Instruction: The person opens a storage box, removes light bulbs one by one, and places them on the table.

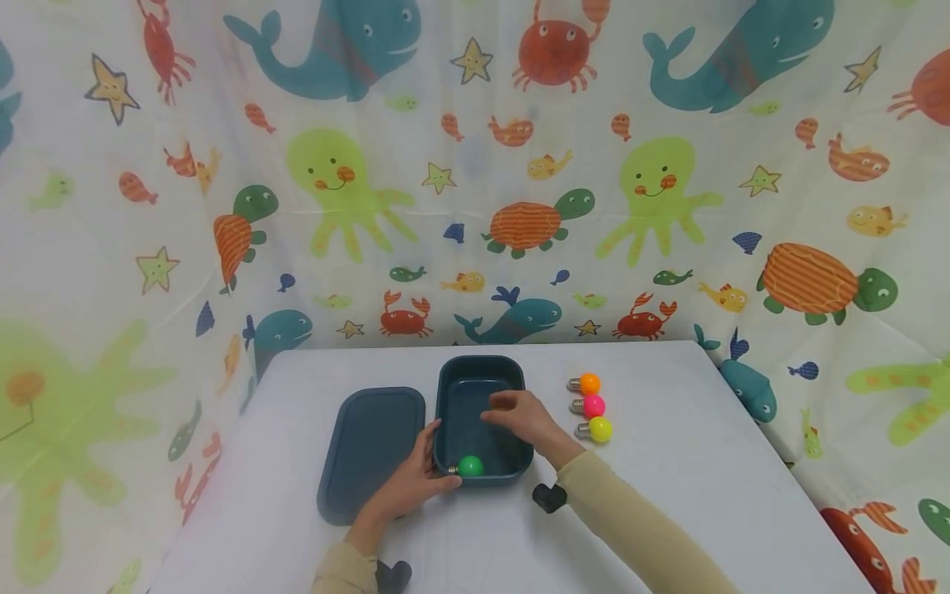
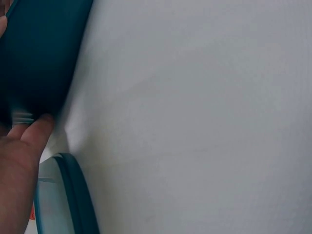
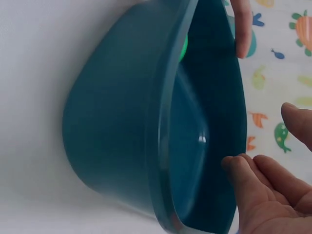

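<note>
A dark blue-green rectangular box (image 1: 462, 421) stands in the middle of the table. Inside it, at the near left corner, lies a green light bulb (image 1: 471, 467). My left hand (image 1: 419, 478) holds the box by that corner, fingers along the left wall and thumb at the near side. Over the right half of the box is my right hand (image 1: 523, 417), thumb apart from loosely bent fingers, with nothing between them. The right wrist view shows that hand's fingertips (image 3: 234, 163) at the box's opening.
A matching lid (image 1: 374, 445) lies flat left of the box. To the right, an orange bulb (image 1: 590, 384), a pink bulb (image 1: 594, 406) and a yellow bulb (image 1: 600, 429) lie in a column on the white table (image 1: 668, 495). A curtain with sea animals hangs behind.
</note>
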